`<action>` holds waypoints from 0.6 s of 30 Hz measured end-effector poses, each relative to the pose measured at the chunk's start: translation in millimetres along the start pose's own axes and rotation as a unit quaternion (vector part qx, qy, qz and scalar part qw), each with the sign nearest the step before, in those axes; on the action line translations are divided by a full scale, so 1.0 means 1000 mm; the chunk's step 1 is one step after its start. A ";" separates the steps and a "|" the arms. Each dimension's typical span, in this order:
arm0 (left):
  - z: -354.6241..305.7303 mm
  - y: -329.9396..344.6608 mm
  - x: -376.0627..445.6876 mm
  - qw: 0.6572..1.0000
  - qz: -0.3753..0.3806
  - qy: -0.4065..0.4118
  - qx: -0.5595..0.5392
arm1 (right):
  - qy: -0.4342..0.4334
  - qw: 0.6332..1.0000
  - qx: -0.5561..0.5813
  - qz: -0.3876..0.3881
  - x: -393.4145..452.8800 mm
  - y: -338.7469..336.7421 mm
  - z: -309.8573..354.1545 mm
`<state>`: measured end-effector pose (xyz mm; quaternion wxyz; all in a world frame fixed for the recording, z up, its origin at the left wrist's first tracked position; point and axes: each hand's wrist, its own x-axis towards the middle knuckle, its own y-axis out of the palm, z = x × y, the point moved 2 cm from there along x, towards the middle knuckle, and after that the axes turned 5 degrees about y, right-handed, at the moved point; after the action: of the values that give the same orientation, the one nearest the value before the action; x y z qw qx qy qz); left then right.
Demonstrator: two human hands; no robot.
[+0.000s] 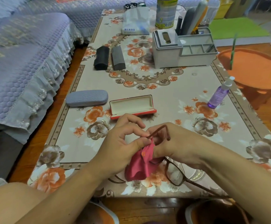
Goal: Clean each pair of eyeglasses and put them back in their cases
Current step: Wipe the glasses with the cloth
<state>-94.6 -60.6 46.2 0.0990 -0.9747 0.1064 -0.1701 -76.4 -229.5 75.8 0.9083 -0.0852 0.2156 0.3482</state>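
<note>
Just nearside of the open red case [132,107], brown-framed eyeglasses [174,172] are held above the table while a red cloth [143,162] is worked over one lens. The left hand [123,141] pinches the cloth; the right hand [176,143] grips the frame. Best to rub gently and support the frame near the lens. Spray bottle [219,94] stands right of the case, and a grey closed case [87,98] lies to its left.

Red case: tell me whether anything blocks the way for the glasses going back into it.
Nothing visible does. The red case lies open and empty just beyond both hands, with bare tablecloth between it and the glasses.
</note>
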 end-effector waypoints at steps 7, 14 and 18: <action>0.000 -0.009 0.005 0.995 0.038 -0.034 -0.087 | -0.014 1.000 0.002 0.028 -0.003 0.003 0.000; -0.002 -0.011 0.004 0.994 0.024 -0.006 -0.106 | -0.016 0.998 0.057 0.009 0.000 0.012 -0.005; 0.002 -0.009 0.002 0.996 0.042 -0.027 -0.074 | -0.028 0.999 0.011 -0.013 -0.003 0.014 -0.008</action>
<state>-90.9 -51.8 47.0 0.0362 -0.9782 0.1571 -0.1307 -90.3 -223.7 69.9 0.9192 -0.0685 0.1924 0.3367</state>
